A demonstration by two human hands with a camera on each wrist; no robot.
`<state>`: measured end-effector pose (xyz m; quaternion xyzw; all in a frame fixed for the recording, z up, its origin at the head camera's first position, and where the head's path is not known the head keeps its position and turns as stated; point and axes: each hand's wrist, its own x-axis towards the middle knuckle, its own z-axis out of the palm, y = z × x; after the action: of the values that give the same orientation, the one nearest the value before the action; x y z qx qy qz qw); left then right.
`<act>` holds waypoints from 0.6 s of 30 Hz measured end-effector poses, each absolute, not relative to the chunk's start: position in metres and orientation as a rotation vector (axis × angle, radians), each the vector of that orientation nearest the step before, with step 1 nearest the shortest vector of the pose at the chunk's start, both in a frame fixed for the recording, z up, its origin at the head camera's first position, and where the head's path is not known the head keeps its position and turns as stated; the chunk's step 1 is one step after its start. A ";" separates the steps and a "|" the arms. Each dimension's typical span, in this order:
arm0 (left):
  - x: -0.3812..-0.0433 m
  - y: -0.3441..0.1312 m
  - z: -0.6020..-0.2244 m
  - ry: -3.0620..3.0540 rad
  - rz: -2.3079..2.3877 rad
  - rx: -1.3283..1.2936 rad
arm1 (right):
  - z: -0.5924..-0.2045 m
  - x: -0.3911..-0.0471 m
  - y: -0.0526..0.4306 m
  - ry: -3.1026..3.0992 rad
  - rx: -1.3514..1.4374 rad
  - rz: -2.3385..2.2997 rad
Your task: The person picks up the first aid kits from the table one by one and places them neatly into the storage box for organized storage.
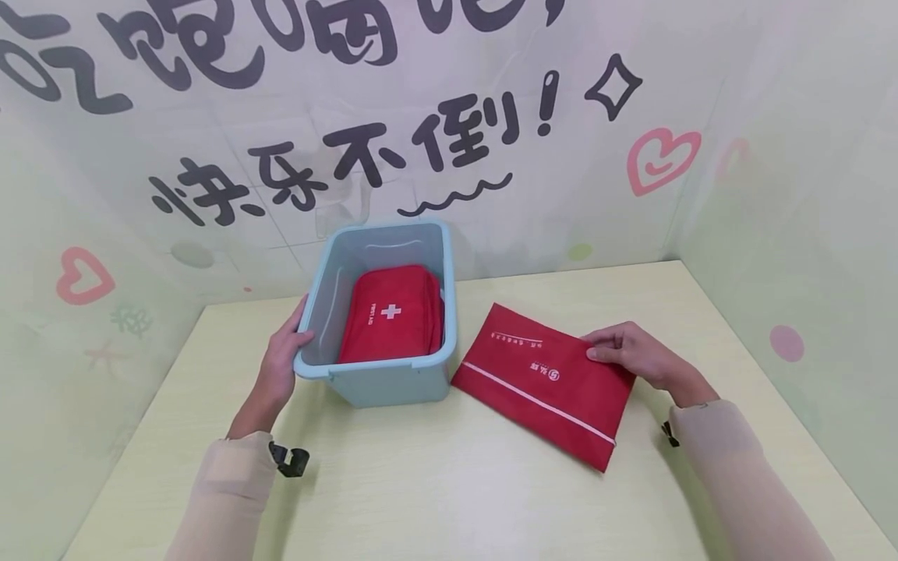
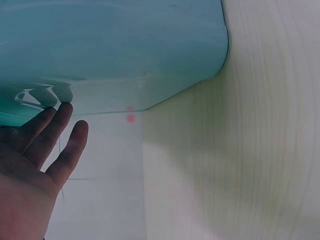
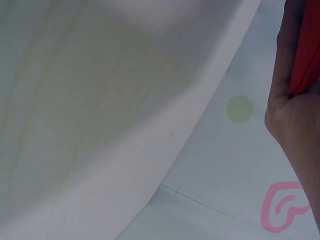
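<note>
A light blue plastic bin [image 1: 393,387] stands on the table, tilted in the head view. My left hand [image 1: 282,354] grips its left rim, thumb over the edge. In the left wrist view, fingers [image 2: 65,115] of that hand lie against the bin's outer side. Inside the bin rests a red first aid bag [image 1: 386,318] with a white cross. To the right, a flat red fabric pouch [image 1: 536,382] with white print and a white stripe is pinched at its upper right edge by my right hand [image 1: 634,354], thumb on top. In the right wrist view only a red strip of the pouch [image 3: 306,60] shows.
The pale wood table [image 1: 421,499] meets a white wall sheet [image 1: 547,195] with dark lettering and pink hearts close behind the bin. More sheeting rises on the left and right sides. A black strap piece [image 1: 289,460] hangs at the left wrist.
</note>
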<state>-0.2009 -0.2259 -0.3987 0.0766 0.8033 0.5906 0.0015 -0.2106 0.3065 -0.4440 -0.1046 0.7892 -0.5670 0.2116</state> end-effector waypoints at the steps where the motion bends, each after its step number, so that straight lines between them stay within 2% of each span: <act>1: -0.201 -0.226 -0.399 2.519 1.858 0.241 | -0.443 -0.211 0.307 2.195 -0.280 -1.586; 18: -0.201 -0.227 -0.399 2.499 1.889 0.241 | -0.420 -0.212 0.301 2.269 -0.243 -1.762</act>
<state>-0.2013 -0.2269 -0.3989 0.0766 0.7954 0.6012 0.0001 -0.2118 0.3014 -0.4198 -0.0834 0.7805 -0.6060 0.1287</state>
